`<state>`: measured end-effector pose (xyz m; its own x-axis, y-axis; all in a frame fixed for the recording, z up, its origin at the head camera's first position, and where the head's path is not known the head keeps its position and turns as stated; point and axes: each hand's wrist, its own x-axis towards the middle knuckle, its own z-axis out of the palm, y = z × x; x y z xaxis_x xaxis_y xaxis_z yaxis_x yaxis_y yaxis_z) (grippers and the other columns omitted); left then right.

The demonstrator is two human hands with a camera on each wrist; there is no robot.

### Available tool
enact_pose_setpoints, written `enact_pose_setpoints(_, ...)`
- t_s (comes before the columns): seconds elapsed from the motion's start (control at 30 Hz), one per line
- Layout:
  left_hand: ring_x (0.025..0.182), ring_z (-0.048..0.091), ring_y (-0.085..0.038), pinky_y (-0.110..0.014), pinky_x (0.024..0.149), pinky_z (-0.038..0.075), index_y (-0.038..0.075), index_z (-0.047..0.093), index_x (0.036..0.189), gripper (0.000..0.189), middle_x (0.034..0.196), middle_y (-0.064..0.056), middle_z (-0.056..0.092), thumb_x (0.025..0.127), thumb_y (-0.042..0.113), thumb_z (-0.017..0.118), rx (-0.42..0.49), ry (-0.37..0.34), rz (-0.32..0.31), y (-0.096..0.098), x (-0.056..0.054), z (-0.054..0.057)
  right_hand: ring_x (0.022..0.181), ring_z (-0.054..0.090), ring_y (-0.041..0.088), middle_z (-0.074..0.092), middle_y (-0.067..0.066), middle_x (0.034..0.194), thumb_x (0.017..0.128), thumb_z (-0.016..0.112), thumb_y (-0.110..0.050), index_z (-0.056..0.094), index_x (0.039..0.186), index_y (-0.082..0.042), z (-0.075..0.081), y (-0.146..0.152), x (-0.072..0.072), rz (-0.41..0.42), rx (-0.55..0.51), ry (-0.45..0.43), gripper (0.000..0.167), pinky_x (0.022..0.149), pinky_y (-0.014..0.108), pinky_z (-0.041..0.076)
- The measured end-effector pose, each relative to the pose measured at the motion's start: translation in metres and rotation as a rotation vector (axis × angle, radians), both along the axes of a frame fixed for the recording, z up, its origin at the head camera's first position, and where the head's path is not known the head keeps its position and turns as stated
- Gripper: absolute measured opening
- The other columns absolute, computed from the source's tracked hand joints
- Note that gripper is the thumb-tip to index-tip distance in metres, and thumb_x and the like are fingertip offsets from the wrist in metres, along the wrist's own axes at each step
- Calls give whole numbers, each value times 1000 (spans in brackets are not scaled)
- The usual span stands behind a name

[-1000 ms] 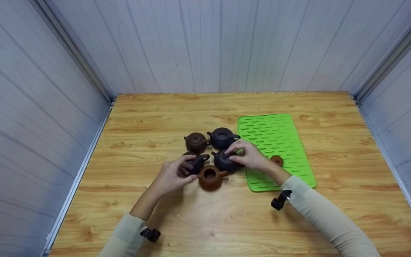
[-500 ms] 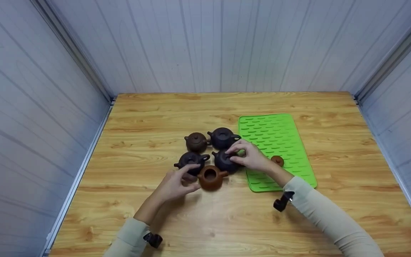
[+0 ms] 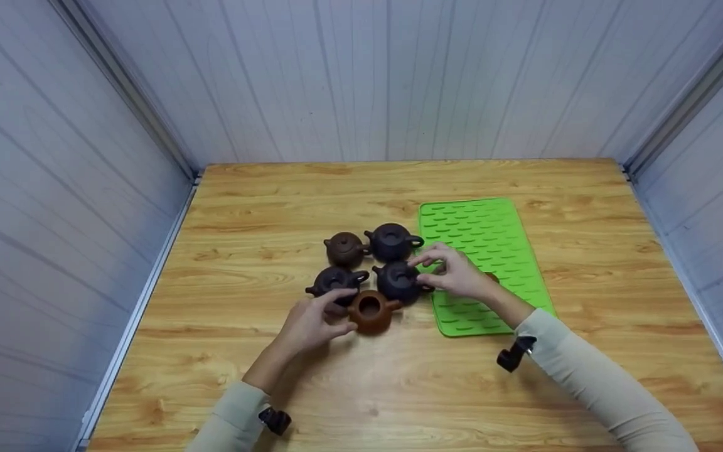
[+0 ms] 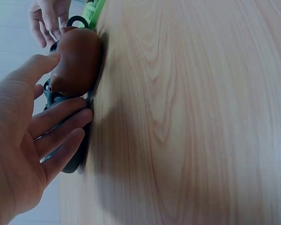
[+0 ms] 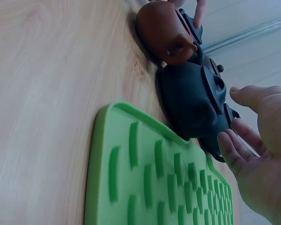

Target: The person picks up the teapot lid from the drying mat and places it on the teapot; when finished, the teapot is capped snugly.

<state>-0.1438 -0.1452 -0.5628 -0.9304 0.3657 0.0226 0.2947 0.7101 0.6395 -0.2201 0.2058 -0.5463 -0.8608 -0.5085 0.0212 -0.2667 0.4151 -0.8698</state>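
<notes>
A lidless reddish-brown teapot (image 3: 371,321) stands nearest the person in a cluster of teapots. My left hand (image 3: 312,323) hovers at its spout side, thumb and fingers spread, the thumb tip close to the pot in the left wrist view. Beside that hand is a dark teapot (image 3: 334,280). Another dark teapot (image 3: 396,285), its lid on, sits behind the brown one. My right hand (image 3: 455,274) is just to its right, above the handle, with thumb and fingers apart and nothing between them in the right wrist view (image 5: 271,136).
Behind stand a small brown teapot (image 3: 344,250) and a further dark teapot (image 3: 390,242). To the right lies a green ridged mat (image 3: 474,216). A small reddish-brown lid (image 3: 493,277) on it is mostly hidden by the right arm. Panel walls enclose the wooden table (image 3: 361,389).
My right hand has lifted off the lid of the dark teapot and shifted right. My left hand has drawn off the left dark teapot toward the lidless brown one.
</notes>
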Motion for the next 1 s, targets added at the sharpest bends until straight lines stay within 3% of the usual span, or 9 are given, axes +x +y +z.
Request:
enact_pose_setpoints(0.1,63,42,-7,-27,67,40,27,74,149,62,106,-7,88,92,39,96,-6,1,-9,1,-1,0,126,67,43,67,25,135,105,80,-8,81,132,-4,1,8,1,1,8,8,27,106,49,62)
enact_pose_setpoints(0.2,62,44,-9,-27,66,39,27,75,148,64,102,-8,88,89,38,98,-12,15,-27,1,-2,0,125,66,44,67,24,132,105,79,-6,80,132,-1,2,16,2,-3,14,15,27,104,51,63)
enact_pose_setpoints(0.33,77,76,-18,-31,72,53,25,75,148,64,104,-6,90,89,35,98,-1,44,-68,1,-3,0,123,66,44,68,23,132,104,80,-4,79,131,2,2,28,5,-12,33,30,28,100,40,64)
enact_pose_setpoints(0.43,97,86,-23,-34,80,60,23,74,149,64,106,-5,90,91,32,97,11,45,-90,1,-4,-1,120,67,42,68,22,132,104,80,-4,80,130,2,2,37,7,-19,45,38,27,96,31,63)
enact_pose_setpoints(0.63,93,84,-22,-35,78,58,23,74,150,63,105,-5,90,92,30,97,-4,12,-87,1,-7,0,120,66,38,68,22,133,103,79,-2,79,130,3,6,57,9,-66,59,49,27,95,25,62)
enact_pose_setpoints(0.83,97,86,-22,-39,84,64,24,74,151,62,103,-4,90,93,29,96,1,-40,-71,1,-10,1,121,64,35,68,21,131,104,80,-5,80,131,1,10,77,12,-113,86,47,28,93,20,61)
enact_pose_setpoints(1.0,91,84,-20,-34,76,60,21,76,147,57,101,-4,89,94,29,95,14,-43,-63,4,-12,0,126,61,38,67,20,132,105,80,-7,80,133,0,12,92,14,-149,86,39,29,92,19,59)
